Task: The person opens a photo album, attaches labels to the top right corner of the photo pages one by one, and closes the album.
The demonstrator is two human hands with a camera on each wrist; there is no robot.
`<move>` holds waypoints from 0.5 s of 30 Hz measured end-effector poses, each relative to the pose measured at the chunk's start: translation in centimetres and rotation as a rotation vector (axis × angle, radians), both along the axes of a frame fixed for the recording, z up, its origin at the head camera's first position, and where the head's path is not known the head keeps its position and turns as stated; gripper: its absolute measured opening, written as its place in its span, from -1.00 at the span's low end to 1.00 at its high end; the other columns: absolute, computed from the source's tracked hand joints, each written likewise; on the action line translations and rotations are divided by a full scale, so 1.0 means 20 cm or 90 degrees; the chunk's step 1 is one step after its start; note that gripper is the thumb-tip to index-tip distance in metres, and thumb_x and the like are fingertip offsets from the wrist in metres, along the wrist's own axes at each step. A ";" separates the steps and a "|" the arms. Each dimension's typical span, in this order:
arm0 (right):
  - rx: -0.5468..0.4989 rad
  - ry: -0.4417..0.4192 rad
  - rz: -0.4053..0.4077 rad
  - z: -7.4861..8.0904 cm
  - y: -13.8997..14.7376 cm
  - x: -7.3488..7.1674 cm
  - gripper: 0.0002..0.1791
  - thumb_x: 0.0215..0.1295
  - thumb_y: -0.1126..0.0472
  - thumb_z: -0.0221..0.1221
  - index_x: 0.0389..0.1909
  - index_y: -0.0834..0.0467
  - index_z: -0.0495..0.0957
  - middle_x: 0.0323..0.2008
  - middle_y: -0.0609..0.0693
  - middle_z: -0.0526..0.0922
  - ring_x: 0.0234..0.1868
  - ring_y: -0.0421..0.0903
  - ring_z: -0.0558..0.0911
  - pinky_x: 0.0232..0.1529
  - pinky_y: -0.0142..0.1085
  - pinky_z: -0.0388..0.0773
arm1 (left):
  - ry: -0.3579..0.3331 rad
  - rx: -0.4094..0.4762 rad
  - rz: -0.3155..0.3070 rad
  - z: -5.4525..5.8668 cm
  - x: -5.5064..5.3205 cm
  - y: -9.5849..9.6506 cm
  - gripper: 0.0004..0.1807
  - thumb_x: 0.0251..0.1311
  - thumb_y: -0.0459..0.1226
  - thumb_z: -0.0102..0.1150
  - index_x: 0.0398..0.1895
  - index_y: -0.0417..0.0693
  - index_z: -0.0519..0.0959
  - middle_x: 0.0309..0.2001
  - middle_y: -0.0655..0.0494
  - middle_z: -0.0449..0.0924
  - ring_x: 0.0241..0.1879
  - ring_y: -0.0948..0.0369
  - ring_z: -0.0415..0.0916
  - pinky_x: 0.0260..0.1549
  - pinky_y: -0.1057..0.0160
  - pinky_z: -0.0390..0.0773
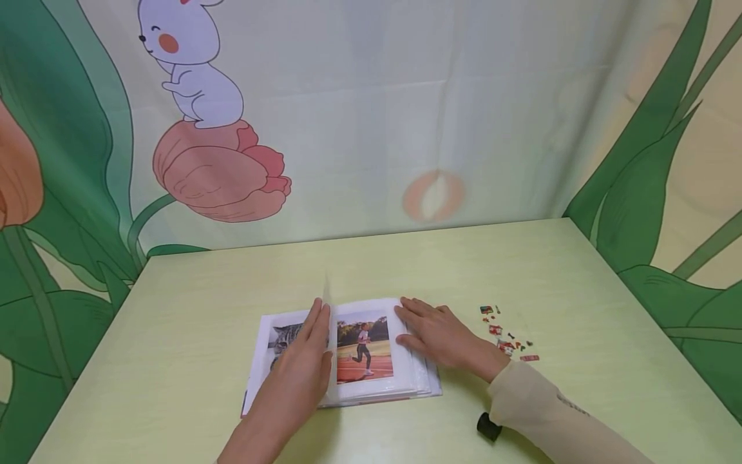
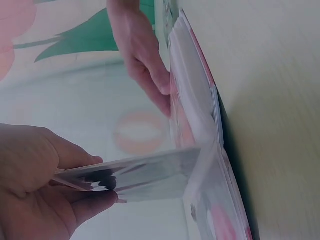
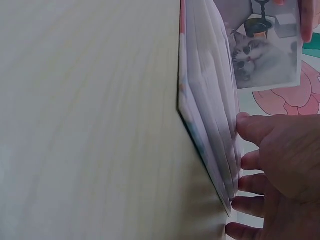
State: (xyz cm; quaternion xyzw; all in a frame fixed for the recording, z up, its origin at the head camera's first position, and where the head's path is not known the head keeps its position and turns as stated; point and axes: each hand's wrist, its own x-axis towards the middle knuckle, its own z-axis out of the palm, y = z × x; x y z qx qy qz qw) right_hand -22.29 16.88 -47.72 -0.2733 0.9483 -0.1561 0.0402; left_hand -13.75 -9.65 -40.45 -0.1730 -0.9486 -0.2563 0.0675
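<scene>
A photo album (image 1: 371,390) lies spread on the table. Its right side shows a picture of a runner (image 1: 362,348), and a striped cat picture (image 1: 285,334) is partly covered on the left. My left hand (image 1: 301,364) pinches one page, which stands up near the spine; in the left wrist view this page (image 2: 150,175) sits between thumb and fingers. The raised page's kitten picture (image 3: 252,60) faces the right wrist camera. With fingers spread, my right hand (image 1: 437,332) rests on the outer edge of the right-hand pages.
Several small colourful cut-out pieces (image 1: 505,347) are scattered right of the album, beyond the right forearm. Beside the right sleeve is a small black cylinder (image 1: 489,426). A printed curtain (image 1: 359,129) hangs behind the table's far edge.
</scene>
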 end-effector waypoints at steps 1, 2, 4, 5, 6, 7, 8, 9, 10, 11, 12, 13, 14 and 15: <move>0.001 0.000 -0.001 0.00 0.00 0.00 -0.28 0.59 -0.09 0.06 0.57 0.23 0.23 0.59 0.20 0.15 0.59 0.17 0.14 0.39 0.21 0.27 | -0.002 0.001 0.005 0.00 0.00 -0.01 -0.23 0.38 -0.46 0.19 0.60 -0.32 0.11 0.63 -0.18 -0.03 0.28 -0.21 0.49 0.04 -0.06 0.65; 0.001 -0.001 -0.001 0.00 0.00 0.00 -0.29 0.59 -0.09 0.06 0.57 0.23 0.23 0.59 0.19 0.15 0.59 0.16 0.14 0.39 0.21 0.27 | -0.006 0.001 0.012 0.00 0.00 -0.03 -0.22 0.37 -0.46 0.21 0.60 -0.32 0.11 0.63 -0.18 -0.04 0.31 -0.19 0.46 0.06 -0.06 0.64; 0.002 -0.002 -0.002 0.00 0.00 0.00 -0.28 0.59 -0.09 0.06 0.57 0.23 0.23 0.59 0.19 0.15 0.59 0.16 0.14 0.39 0.20 0.26 | -0.011 0.003 0.023 0.00 -0.01 -0.05 -0.20 0.35 -0.46 0.24 0.59 -0.33 0.12 0.63 -0.18 -0.05 0.32 -0.19 0.45 0.07 -0.07 0.63; 0.003 -0.003 -0.003 0.00 0.00 0.00 -0.28 0.59 -0.09 0.06 0.57 0.23 0.23 0.59 0.19 0.15 0.59 0.16 0.14 0.39 0.20 0.27 | -0.011 0.002 0.027 -0.01 -0.01 -0.07 -0.20 0.35 -0.45 0.25 0.59 -0.33 0.12 0.63 -0.19 -0.06 0.33 -0.19 0.43 0.09 -0.08 0.62; 0.004 -0.003 -0.004 0.00 0.00 0.00 -0.28 0.59 -0.10 0.06 0.57 0.22 0.22 0.59 0.19 0.15 0.59 0.16 0.14 0.39 0.20 0.26 | -0.010 0.000 0.032 -0.01 -0.01 -0.08 -0.19 0.34 -0.44 0.27 0.59 -0.34 0.13 0.63 -0.19 -0.07 0.31 -0.19 0.46 0.08 -0.09 0.62; 0.004 -0.004 -0.004 0.00 0.00 0.00 -0.28 0.59 -0.10 0.06 0.57 0.22 0.22 0.59 0.19 0.15 0.59 0.16 0.13 0.39 0.20 0.27 | -0.008 -0.002 0.036 -0.01 -0.01 -0.09 -0.19 0.34 -0.43 0.28 0.58 -0.35 0.14 0.63 -0.19 -0.06 0.28 -0.19 0.49 0.08 -0.09 0.62; 0.004 -0.004 -0.004 0.00 0.00 0.00 -0.28 0.59 -0.10 0.06 0.57 0.22 0.22 0.59 0.19 0.15 0.59 0.16 0.13 0.39 0.20 0.27 | -0.003 -0.005 0.039 -0.02 -0.01 -0.10 -0.20 0.34 -0.43 0.28 0.57 -0.36 0.15 0.63 -0.21 -0.06 0.27 -0.20 0.50 0.10 -0.11 0.60; 0.005 -0.004 -0.004 0.00 0.00 0.00 -0.27 0.59 -0.10 0.06 0.58 0.22 0.22 0.59 0.18 0.14 0.59 0.15 0.13 0.39 0.20 0.27 | 0.002 -0.007 0.041 -0.02 -0.01 -0.11 -0.20 0.33 -0.42 0.29 0.56 -0.38 0.15 0.63 -0.23 -0.06 0.26 -0.22 0.51 0.10 -0.12 0.60; 0.005 -0.004 -0.003 0.00 0.00 0.00 -0.27 0.59 -0.11 0.06 0.58 0.22 0.22 0.59 0.18 0.14 0.59 0.15 0.13 0.39 0.21 0.27 | 0.006 -0.011 0.043 -0.02 -0.01 -0.12 -0.21 0.33 -0.41 0.30 0.56 -0.39 0.17 0.62 -0.24 -0.05 0.25 -0.22 0.51 0.09 -0.13 0.60; 0.006 -0.002 -0.003 0.00 0.00 0.00 -0.28 0.59 -0.10 0.06 0.57 0.22 0.22 0.59 0.19 0.15 0.59 0.16 0.13 0.39 0.21 0.27 | 0.011 -0.017 0.046 -0.03 -0.01 -0.13 -0.21 0.33 -0.41 0.31 0.55 -0.41 0.17 0.62 -0.26 -0.05 0.25 -0.23 0.51 0.08 -0.14 0.61; 0.006 -0.002 -0.002 0.00 0.00 0.00 -0.28 0.59 -0.11 0.06 0.58 0.22 0.22 0.59 0.18 0.15 0.59 0.15 0.13 0.38 0.21 0.27 | 0.015 -0.023 0.048 -0.03 -0.01 -0.14 -0.21 0.32 -0.41 0.32 0.54 -0.42 0.19 0.61 -0.28 -0.04 0.25 -0.24 0.51 0.07 -0.15 0.61; 0.007 0.000 -0.002 0.00 0.00 0.00 -0.28 0.59 -0.10 0.06 0.57 0.22 0.22 0.59 0.18 0.15 0.59 0.16 0.14 0.38 0.21 0.27 | 0.017 -0.031 0.051 -0.03 -0.01 -0.15 -0.22 0.32 -0.40 0.32 0.53 -0.44 0.20 0.61 -0.29 -0.04 0.27 -0.24 0.49 0.06 -0.16 0.61; 0.009 0.001 -0.002 0.00 0.00 0.00 -0.28 0.59 -0.11 0.06 0.58 0.22 0.22 0.59 0.18 0.15 0.59 0.16 0.14 0.38 0.21 0.27 | 0.018 -0.040 0.054 -0.04 -0.01 -0.16 -0.22 0.31 -0.39 0.33 0.52 -0.45 0.21 0.61 -0.31 -0.04 0.30 -0.25 0.45 0.07 -0.17 0.60; 0.009 0.001 -0.001 0.00 0.00 0.00 -0.28 0.59 -0.11 0.05 0.58 0.22 0.22 0.59 0.18 0.15 0.59 0.16 0.14 0.38 0.21 0.27 | 0.015 -0.048 0.057 -0.04 -0.01 -0.17 -0.22 0.31 -0.38 0.34 0.51 -0.45 0.22 0.61 -0.32 -0.04 0.32 -0.25 0.43 0.07 -0.18 0.60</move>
